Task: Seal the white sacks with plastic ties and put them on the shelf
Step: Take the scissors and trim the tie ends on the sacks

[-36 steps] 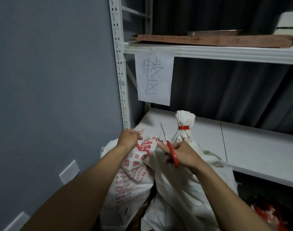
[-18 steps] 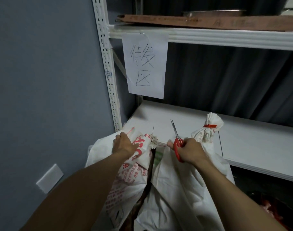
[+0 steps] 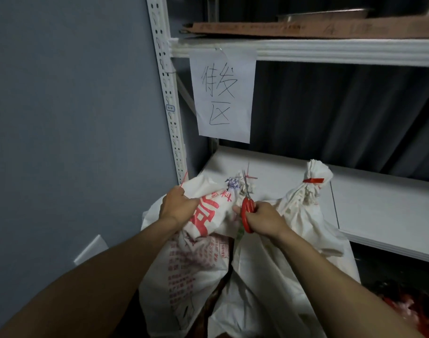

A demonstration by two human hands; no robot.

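Scissors (image 3: 247, 208) are reaching the red tie (image 3: 251, 177) at the neck of the printed sack (image 3: 203, 240) (they were off it a moment ago); your right hand (image 3: 264, 219) is clenching their handles, left hand (image 3: 178, 203) gripping the neck, sack standing before the shelf (image 3: 379, 203), tail trim likely next.

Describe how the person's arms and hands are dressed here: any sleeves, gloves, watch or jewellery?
The left hand and right hand are bare, with no gloves. The left arm and right arm are uncovered right down to the frame's edge, so no sleeve shows. No watch, band or ring is visible in this view.
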